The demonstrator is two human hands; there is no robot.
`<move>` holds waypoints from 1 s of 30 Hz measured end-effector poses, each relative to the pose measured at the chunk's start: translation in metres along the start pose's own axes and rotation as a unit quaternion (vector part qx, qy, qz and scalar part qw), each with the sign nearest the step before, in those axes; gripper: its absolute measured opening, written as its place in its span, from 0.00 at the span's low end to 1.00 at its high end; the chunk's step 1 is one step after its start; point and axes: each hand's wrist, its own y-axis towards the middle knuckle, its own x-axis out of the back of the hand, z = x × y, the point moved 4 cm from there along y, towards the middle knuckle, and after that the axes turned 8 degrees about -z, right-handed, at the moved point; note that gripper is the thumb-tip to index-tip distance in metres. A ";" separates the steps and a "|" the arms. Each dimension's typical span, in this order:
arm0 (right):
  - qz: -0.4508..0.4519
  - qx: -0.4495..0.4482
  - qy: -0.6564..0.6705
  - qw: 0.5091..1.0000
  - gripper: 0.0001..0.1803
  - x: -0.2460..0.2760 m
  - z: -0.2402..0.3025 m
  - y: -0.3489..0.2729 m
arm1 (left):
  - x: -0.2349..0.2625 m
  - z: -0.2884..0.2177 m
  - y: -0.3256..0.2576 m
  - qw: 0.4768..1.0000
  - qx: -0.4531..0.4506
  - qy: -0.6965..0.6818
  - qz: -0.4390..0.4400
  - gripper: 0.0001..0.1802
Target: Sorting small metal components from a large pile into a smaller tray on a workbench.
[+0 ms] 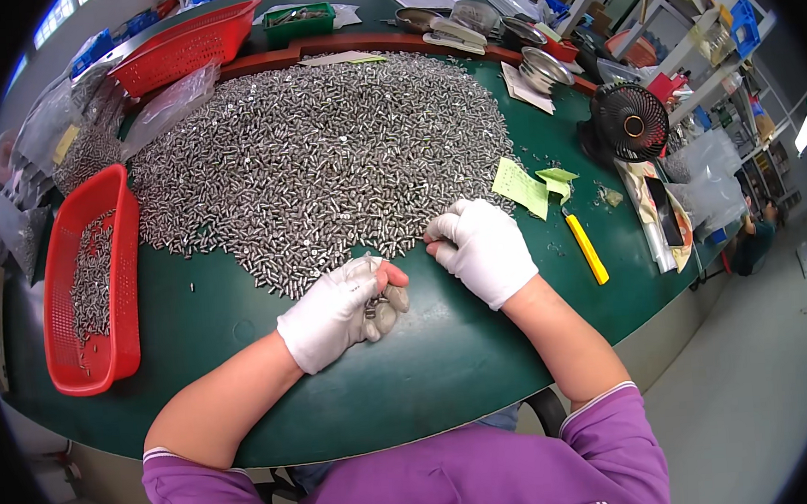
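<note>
A broad heap of small silvery metal pins (324,155) covers the middle of the green table. My left hand (334,316), in a white glove with some fingertips bare or grey-capped, is curled palm-up near the heap's front edge. A few metal pins (372,307) show between its fingers. To its right, my right hand (485,254), also in a white glove, has its fingers bent together at the edge of the heap. Whatever its fingertips hold is too small or hidden to make out.
On the left stands a red basket (130,306) with more pins inside. A yellow utility knife (586,248) lies right of my right hand, beside green paper slips (520,188). Further right is a black fan (631,123). Another red basket (190,51) and a green tray (299,24) are behind the heap.
</note>
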 end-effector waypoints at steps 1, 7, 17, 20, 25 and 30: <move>0.000 0.001 0.000 1.000 0.04 0.000 0.001 0.000 | 0.000 0.000 0.000 1.000 0.000 0.000 -0.001 0.14; 0.033 -0.057 -0.033 0.997 0.05 -0.002 0.000 -0.004 | 0.002 0.003 0.002 1.000 -0.018 0.008 0.020 0.13; 0.073 -0.086 0.345 0.932 0.08 -0.001 0.030 -0.009 | 0.000 0.004 0.003 0.999 -0.005 -0.004 -0.032 0.10; 0.082 -0.130 0.392 0.907 0.08 -0.001 0.029 -0.009 | 0.004 0.005 0.002 0.999 -0.012 -0.013 -0.026 0.10; -0.053 -0.003 0.168 0.984 0.08 0.005 0.015 -0.001 | 0.001 0.004 0.003 0.999 -0.022 0.005 -0.037 0.09; -0.054 0.006 0.074 0.996 0.06 -0.004 0.003 -0.003 | 0.003 0.002 0.001 0.999 -0.015 -0.020 -0.034 0.14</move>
